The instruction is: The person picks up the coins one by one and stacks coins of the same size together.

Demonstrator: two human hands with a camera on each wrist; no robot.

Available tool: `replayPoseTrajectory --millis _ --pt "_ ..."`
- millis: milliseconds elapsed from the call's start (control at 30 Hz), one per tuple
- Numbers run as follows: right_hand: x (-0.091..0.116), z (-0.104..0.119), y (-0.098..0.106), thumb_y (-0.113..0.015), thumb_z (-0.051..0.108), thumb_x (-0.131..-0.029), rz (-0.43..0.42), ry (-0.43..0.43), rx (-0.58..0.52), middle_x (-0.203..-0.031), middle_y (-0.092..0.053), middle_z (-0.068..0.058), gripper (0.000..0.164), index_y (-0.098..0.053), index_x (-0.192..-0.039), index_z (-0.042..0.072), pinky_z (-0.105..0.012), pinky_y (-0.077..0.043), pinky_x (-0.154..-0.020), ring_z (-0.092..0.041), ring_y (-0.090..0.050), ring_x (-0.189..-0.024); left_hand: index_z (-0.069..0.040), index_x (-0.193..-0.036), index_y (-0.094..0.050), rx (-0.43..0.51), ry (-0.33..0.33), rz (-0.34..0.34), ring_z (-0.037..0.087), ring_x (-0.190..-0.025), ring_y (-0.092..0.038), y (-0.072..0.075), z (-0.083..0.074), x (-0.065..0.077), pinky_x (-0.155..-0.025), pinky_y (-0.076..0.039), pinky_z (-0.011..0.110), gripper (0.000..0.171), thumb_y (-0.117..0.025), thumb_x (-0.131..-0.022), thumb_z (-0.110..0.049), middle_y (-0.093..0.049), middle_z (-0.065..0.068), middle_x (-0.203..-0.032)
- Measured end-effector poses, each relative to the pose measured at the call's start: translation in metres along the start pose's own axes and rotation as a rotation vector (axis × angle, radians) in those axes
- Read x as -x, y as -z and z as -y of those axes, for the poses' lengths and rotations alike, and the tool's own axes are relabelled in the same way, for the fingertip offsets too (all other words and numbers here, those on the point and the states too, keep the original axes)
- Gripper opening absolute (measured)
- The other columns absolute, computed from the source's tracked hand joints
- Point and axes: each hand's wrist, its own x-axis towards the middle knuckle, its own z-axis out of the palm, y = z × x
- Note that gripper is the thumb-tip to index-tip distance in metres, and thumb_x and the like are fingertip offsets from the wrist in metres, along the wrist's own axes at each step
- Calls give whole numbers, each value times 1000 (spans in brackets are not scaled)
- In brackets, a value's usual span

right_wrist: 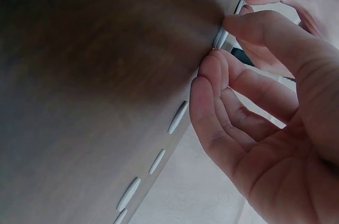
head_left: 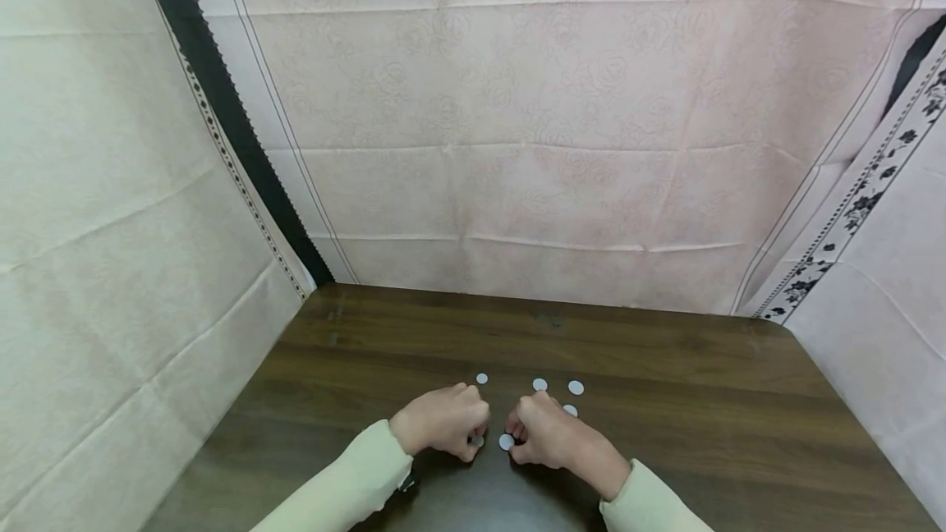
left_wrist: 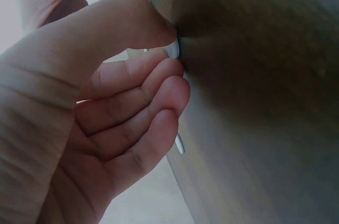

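Note:
Both hands are low over the wooden table, side by side, with a small gap between them. My left hand pinches a small round white disc between thumb and forefinger, at the tabletop. The other fingers of that hand are curled, as the left wrist view shows. Across the gap, my right hand holds a second white disc by its edges, thumb on the near side and fingers on the far side. In the right wrist view this second disc lies flat at the table surface.
Several more white discs lie flat beyond the hands: one disc past the left hand, others such as this disc past the right. The brown table ends at a hanging pale cloth, with cloths at both sides too.

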Motion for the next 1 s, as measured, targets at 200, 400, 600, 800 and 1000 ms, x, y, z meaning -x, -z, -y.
replayPoseTrajectory --millis 200,400,600,800,1000 --pt "0 0 -1 -87 5 -80 -4 6 4 -81 -76 -1 11 -79 -88 4 -16 -53 -63 -2 -69 -74 -20 -58 -53 86 6 -17 -4 -52 -22 -1 1 4 -49 -21 14 37 -82 -81 -17 -31 -17 -54" --pt "0 0 0 -85 4 -79 -20 39 11 -80 -77 -2 10 -79 -87 3 -15 -53 -63 -1 -70 -73 -19 -77 -75 154 14 -45 -15 -60 -48 -4 4 8 -58 -40 5 10 -83 -83 -16 -68 -15 -71" --pt "0 -2 1 -86 3 -78 -10 45 2 -81 -77 -3 13 -79 -89 2 -15 -54 -64 -2 -69 -73 -18 -80 -76 214 15 -35 -15 -62 -51 -4 6 9 -58 -41 5 9 -83 -85 -14 -72 -12 -74" --pt "-1 -4 4 -87 3 -78 13 54 10 -84 -77 -4 16 -79 -91 1 -15 -55 -65 -3 -70 -75 -17 -81 -77 251 26 -21 -12 -63 -55 -2 6 10 -58 -43 6 9 -81 -89 -13 -71 -13 -73" --pt "-5 2 15 -87 7 -82 97 17 -12 -88 -79 -4 17 -79 -94 1 -17 -56 -69 -2 -71 -78 -16 -83 -78 279 43 -13 -10 -65 -59 0 6 11 -60 -44 6 8 -80 -90 -12 -71 -13 -74"
